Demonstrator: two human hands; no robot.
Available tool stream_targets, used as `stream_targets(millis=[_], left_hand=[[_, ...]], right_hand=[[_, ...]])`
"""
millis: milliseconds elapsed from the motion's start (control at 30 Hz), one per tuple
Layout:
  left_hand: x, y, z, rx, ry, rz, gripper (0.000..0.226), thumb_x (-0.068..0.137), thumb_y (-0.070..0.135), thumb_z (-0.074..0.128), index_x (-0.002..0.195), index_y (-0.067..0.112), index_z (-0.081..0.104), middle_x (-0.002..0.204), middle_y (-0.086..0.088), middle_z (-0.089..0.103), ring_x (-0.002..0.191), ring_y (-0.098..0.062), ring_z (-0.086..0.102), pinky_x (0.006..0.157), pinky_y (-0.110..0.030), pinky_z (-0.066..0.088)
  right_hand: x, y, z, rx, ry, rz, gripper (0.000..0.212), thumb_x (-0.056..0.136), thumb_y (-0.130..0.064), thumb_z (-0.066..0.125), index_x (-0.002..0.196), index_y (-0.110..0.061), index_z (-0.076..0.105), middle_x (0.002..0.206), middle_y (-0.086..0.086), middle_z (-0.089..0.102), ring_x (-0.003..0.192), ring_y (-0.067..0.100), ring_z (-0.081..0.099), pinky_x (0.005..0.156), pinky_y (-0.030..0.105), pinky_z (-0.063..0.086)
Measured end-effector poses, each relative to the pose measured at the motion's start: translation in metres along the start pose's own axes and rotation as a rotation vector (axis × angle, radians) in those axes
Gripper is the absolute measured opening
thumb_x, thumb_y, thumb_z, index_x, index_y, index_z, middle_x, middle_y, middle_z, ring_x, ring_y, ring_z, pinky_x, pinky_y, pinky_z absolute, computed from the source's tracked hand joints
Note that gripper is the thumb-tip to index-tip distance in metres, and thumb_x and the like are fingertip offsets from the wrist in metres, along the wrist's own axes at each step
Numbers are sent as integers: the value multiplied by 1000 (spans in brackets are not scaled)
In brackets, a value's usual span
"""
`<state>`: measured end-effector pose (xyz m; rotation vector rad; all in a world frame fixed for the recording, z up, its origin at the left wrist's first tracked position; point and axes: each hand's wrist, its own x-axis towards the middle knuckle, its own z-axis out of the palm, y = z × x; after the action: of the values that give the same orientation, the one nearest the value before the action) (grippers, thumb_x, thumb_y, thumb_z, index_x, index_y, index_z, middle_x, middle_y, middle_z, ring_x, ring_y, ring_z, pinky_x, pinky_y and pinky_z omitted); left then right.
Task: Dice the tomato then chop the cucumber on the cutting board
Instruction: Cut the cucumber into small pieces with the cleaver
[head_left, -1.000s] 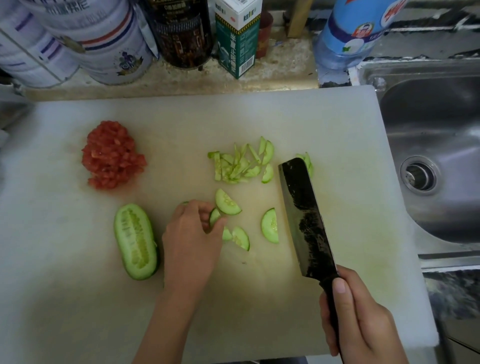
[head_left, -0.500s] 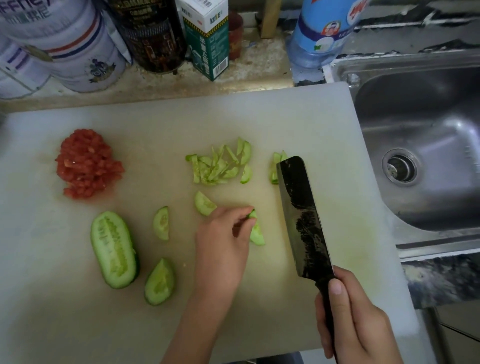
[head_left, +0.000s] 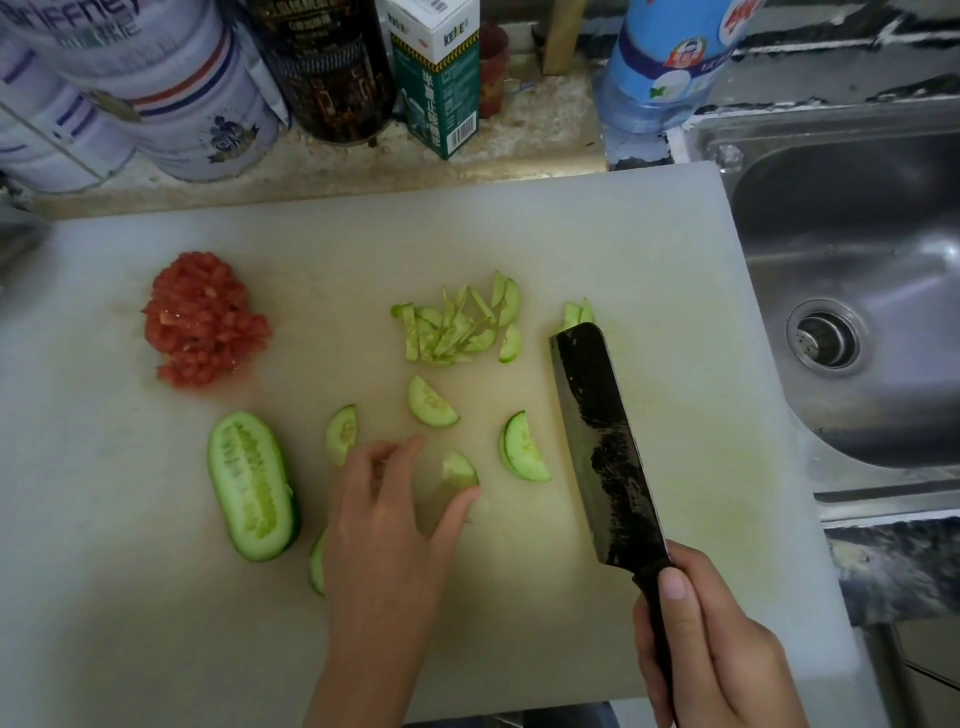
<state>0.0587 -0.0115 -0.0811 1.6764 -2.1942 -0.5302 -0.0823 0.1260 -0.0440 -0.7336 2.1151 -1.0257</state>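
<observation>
**Near edge, right.** My right hand (head_left: 717, 644) is wrapped round the dark handle of the knife (head_left: 602, 441), with the thumb laid along the top of the handle. The broad dark blade runs away from me over the right part of the cutting board (head_left: 675, 270), its tip toward the far edge. Whether the blade touches the board cannot be told.

**Near edge, centre.** My left hand (head_left: 384, 530) is over the board with fingers spread and nearly straight, clasping nothing. A small cucumber piece (head_left: 460, 470), blurred, lies between thumb and forefinger; contact cannot be told. A cucumber wedge (head_left: 317, 564) shows partly from under the left side of this hand.

**Left of the hand.** The cucumber half (head_left: 252, 486) lies cut face up, its length running from near to far.

**Middle of the board.** One half-moon slice (head_left: 341, 434) lies just beyond my fingertips. A second slice (head_left: 431, 402) lies farther on. Two overlapping slices (head_left: 524, 454) lie just beside the blade on its left.

**Toward the far edge.** A heap of thin cucumber strips (head_left: 457, 325) lies at centre. A few loose strips (head_left: 579, 314) lie at the blade tip. The diced tomato (head_left: 205, 322) is heaped well apart from the cucumber, toward the left edge.

**Beyond the board.** On the countertop (head_left: 519, 150) along the far edge stand printed tins (head_left: 171, 93), a dark jar (head_left: 327, 73), a green and white carton (head_left: 439, 83) and a blue bottle (head_left: 665, 62). A steel sink (head_left: 883, 218) with its drain (head_left: 823, 338) adjoins the right edge.
</observation>
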Motion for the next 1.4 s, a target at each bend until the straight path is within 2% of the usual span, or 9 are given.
stream_targets(millis=[100,200,300,467,667,900,1033,1167,1400], left_hand=[[4,-1,5,-9,-129,27,47,64,27,88,104,9,70,100,-6,56,88,-22,55,76,-26,40],[11,4,6,-94,-218,14,38,68,17,85,100,11,67,99,1,51,86,-22,56,74,-31,47],[15,6,5,-140,-255,5,34,71,14,82,97,16,60,96,6,47,85,-18,54,74,-33,49],[16,8,4,-240,-265,7,33,79,10,75,89,30,50,83,15,51,78,1,53,68,-12,41],[24,0,3,-348,-164,-44,28,80,0,72,79,26,60,75,12,64,77,-3,61,68,-2,41],[55,10,-12,-593,-288,-193,30,84,1,68,91,30,67,76,13,64,67,0,60,68,-8,45],[65,29,-4,-590,-416,-180,32,83,4,72,87,35,66,77,9,66,70,-7,63,74,-22,54],[60,46,7,-468,-465,-168,17,85,13,72,91,28,69,77,13,64,70,10,57,65,-3,44],[52,39,12,-404,-356,-150,21,79,22,79,97,25,68,78,14,61,73,12,56,65,-4,42]], right_hand=[[0,1,1,0,4,5,56,75,-84,25,105,-47,53,58,3,61,42,11,54,44,19,42],[0,0,0,-40,-18,-29,42,81,-64,28,106,-41,53,56,2,60,38,6,50,43,13,38],[0,-2,-1,-45,-27,-36,41,81,-60,28,105,-40,53,55,2,59,37,5,48,43,12,37],[-1,-2,-1,-44,-36,-42,40,80,-61,27,103,-41,52,55,1,59,37,6,49,43,12,37],[-1,-2,-1,-28,-29,-25,39,78,-62,27,101,-43,52,56,2,60,37,6,49,43,13,38],[-1,-3,-1,-10,-36,-8,39,76,-64,26,100,-44,51,57,1,59,37,7,49,43,15,38],[-2,-1,1,-14,-9,-19,36,79,-61,28,98,-44,53,61,5,61,36,7,48,42,16,39],[-5,0,0,-12,0,-23,35,80,-60,28,98,-44,53,62,4,61,36,7,48,42,14,38],[-7,0,-4,2,18,-21,37,81,-59,29,102,-42,55,58,7,60,34,7,47,41,14,38]])
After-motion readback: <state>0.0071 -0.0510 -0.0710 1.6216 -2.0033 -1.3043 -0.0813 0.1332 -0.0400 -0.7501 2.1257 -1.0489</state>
